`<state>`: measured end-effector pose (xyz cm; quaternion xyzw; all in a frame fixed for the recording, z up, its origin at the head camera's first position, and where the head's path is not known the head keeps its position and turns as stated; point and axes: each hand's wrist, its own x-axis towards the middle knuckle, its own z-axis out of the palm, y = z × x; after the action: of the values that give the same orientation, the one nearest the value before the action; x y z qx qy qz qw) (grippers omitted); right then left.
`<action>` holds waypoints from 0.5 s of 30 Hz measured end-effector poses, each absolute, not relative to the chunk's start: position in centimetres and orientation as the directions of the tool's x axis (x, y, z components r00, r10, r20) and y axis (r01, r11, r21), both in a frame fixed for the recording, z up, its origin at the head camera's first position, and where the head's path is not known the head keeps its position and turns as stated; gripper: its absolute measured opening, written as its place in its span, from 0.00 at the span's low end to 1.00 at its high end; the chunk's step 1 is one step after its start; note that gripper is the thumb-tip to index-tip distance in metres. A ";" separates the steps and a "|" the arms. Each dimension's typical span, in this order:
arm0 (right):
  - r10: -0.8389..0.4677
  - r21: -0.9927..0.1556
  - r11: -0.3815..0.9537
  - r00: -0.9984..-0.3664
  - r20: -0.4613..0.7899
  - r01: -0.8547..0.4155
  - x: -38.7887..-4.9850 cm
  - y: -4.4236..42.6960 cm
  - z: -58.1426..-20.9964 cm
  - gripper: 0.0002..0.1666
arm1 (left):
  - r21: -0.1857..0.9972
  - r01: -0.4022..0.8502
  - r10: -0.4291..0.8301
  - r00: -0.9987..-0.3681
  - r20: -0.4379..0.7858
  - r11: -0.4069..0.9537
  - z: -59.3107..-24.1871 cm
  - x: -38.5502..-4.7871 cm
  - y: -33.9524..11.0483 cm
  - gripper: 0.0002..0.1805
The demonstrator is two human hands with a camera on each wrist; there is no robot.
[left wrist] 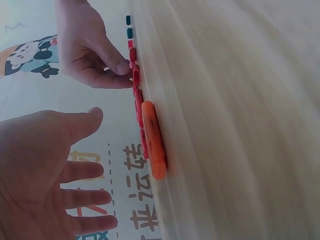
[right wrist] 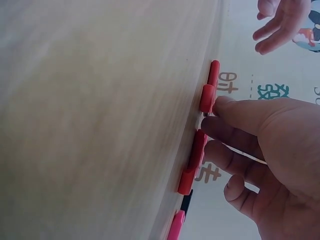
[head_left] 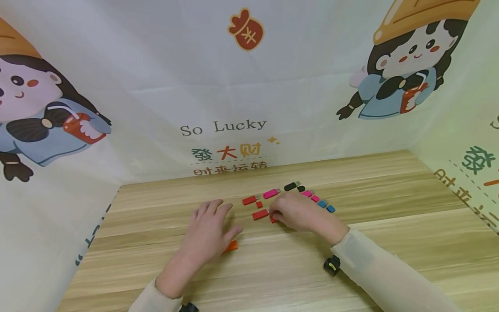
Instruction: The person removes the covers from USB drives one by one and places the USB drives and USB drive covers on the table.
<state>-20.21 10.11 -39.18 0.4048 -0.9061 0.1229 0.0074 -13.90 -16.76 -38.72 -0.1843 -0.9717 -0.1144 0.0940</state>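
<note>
In the head view, my right hand (head_left: 294, 211) is low on the table with a small red USB cap (head_left: 273, 219) at its thumb and fingertips. It appears to pinch the cap, though the fingers partly hide it. Just left of the cap lies a red USB stick (head_left: 260, 214). Another red stick (head_left: 250, 200) and a red cap (head_left: 259, 204) are farther back. My left hand (head_left: 208, 232) hovers with spread fingers, holding nothing. Beneath its thumb, partly covered, is an orange USB stick (head_left: 231, 246), seen more fully as an orange stick (left wrist: 154, 140) in the left wrist view.
Beyond my right hand lie a magenta USB stick (head_left: 271, 193), a black stick (head_left: 290, 186) and a black cap (head_left: 301, 189). Blue and pink pieces, including a blue cap (head_left: 331, 209), extend rightward. A printed cloth (head_left: 163, 108) surrounds the wooden table (head_left: 390, 190).
</note>
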 end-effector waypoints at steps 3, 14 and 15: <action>-0.726 -0.227 0.645 -0.678 0.116 -0.730 -20.1 10.3 -39.0 0.03 | 0.192 0.377 0.336 -0.916 0.218 0.906 -38.7 -13.9 -16.8 0.37; -0.731 -0.235 0.615 -0.656 0.188 -0.753 -19.7 10.9 -38.9 0.03 | 0.204 0.373 0.344 -0.924 0.166 0.905 -38.3 -13.8 -16.8 0.36; -0.735 -0.225 0.609 -0.648 0.198 -0.760 -19.7 11.0 -38.9 0.03 | 0.206 0.373 0.345 -0.925 0.159 0.905 -38.3 -13.8 -16.8 0.36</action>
<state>-19.67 11.01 -38.86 0.4174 -0.8959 0.1456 0.0429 -13.81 -16.82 -38.34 -0.1843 -0.9740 -0.1171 0.0597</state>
